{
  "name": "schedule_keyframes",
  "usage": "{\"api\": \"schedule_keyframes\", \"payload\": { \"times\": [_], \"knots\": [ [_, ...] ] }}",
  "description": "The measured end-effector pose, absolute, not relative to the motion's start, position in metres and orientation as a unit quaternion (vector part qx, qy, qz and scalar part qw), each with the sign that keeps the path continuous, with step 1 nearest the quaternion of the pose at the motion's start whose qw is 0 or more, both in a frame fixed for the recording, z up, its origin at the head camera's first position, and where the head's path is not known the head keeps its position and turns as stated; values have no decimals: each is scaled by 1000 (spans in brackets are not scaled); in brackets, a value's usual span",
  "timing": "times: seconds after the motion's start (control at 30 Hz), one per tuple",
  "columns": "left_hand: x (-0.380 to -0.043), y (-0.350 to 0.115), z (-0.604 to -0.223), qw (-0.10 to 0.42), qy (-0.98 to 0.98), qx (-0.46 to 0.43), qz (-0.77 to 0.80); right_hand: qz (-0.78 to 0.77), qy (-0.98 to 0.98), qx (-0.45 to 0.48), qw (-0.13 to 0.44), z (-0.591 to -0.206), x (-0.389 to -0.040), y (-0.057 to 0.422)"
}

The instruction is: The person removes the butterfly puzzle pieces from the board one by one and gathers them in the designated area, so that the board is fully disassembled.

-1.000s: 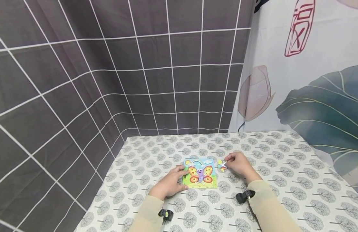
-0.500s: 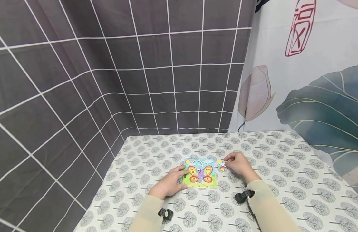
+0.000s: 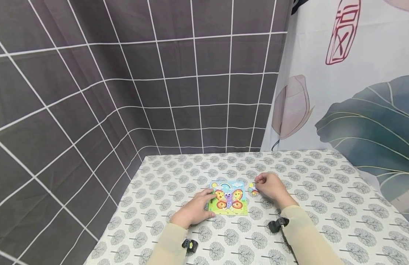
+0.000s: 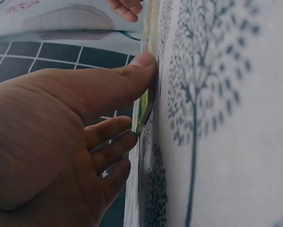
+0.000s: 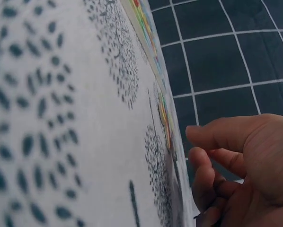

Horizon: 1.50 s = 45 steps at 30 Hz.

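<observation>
A square butterfly puzzle board (image 3: 228, 198) lies on the patterned tablecloth, its picture facing up. My left hand (image 3: 195, 210) holds it at its left side, thumb by the near-left corner and fingers at the left edge. In the left wrist view the thumb (image 4: 141, 64) and the curled fingers (image 4: 118, 146) meet the board's edge. Small colourful puzzle pieces (image 3: 252, 189) lie just right of the board. My right hand (image 3: 272, 187) is over their right side, fingers loosely bent. In the right wrist view thumb and forefinger come close together, with no piece showing between them.
The table (image 3: 171, 221) wears a white cloth printed with grey trees. A dark gridded curtain (image 3: 211, 92) hangs behind and to the left, a white flowered curtain (image 3: 356, 110) at the right. Black cameras are strapped to both wrists.
My right hand has shifted slightly left and away from me at the pieces. The left hand and the board have stayed nearly in place.
</observation>
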<state>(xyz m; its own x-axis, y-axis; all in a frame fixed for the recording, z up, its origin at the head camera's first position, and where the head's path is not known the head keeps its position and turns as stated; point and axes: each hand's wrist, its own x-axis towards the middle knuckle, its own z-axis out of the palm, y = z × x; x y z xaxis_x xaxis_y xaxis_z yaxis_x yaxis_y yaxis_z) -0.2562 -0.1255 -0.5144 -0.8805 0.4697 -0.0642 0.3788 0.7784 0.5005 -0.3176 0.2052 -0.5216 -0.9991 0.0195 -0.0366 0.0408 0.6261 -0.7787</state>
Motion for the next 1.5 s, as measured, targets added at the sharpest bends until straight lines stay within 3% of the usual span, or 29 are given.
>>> {"api": "schedule_keyframes", "payload": {
  "times": [0.4, 0.9, 1.2, 1.5],
  "knots": [
    [-251, -107, -510, 66, 928, 284, 232, -405, 913, -51, 15, -519, -325, 178],
    [-249, -96, -512, 70, 929, 297, 208, -348, 931, -107, 35, -514, -333, 124],
    [-250, -98, -516, 67, 931, 301, 197, -315, 941, -120, 36, -512, -337, 117],
    [-251, -98, -516, 55, 932, 306, 187, -284, 945, -145, 74, -504, -338, 118]
  ]
}}
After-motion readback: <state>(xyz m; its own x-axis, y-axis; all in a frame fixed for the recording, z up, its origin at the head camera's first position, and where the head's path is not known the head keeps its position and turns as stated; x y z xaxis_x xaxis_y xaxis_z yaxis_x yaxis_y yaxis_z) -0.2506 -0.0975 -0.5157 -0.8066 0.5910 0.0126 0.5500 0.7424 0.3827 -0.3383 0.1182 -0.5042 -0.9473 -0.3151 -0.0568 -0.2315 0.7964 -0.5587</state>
